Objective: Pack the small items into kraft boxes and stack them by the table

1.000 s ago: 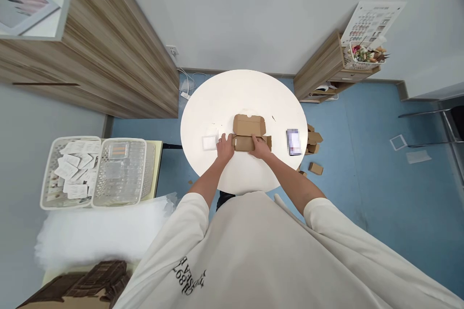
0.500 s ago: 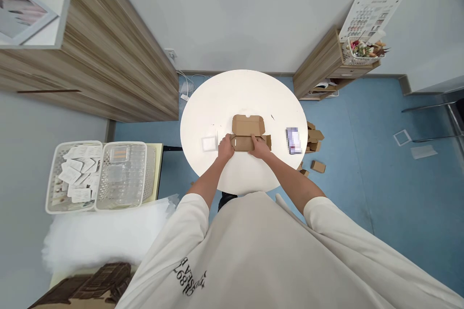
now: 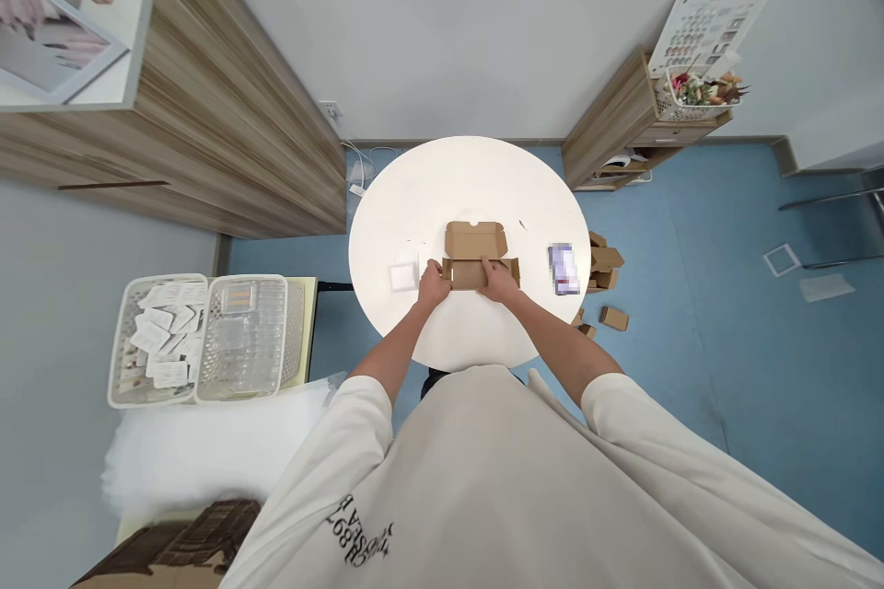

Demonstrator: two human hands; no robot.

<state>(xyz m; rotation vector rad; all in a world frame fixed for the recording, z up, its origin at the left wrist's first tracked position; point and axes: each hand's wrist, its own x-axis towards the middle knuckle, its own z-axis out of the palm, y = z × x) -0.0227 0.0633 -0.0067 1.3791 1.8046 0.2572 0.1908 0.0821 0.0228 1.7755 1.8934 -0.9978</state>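
On the round white table point(image 3: 476, 189) lies a brown cardboard box point(image 3: 475, 241), its lid flap spread toward the wall. My left hand point(image 3: 433, 283) grips the box's left end, fingers closed at the side flap. At the right part of the box, my right hand point(image 3: 498, 279) holds the near wall and inside, thumb reaching over the edge. A small clear square case point(image 3: 403, 277) rests left of my left hand. To the right sits a flat purple and white item point(image 3: 564, 269), blurred out.
Several small cardboard boxes point(image 3: 614, 317) lie on the blue floor at right. Left of the table, white baskets point(image 3: 200, 340) hold cards and clear cases. A wooden cabinet point(image 3: 255, 110) and a low shelf unit point(image 3: 614, 133) flank the table.
The box's left side flap now shows upright beside my left hand, which has shifted slightly outward. My right hand stays on the box. The view has shifted slightly.
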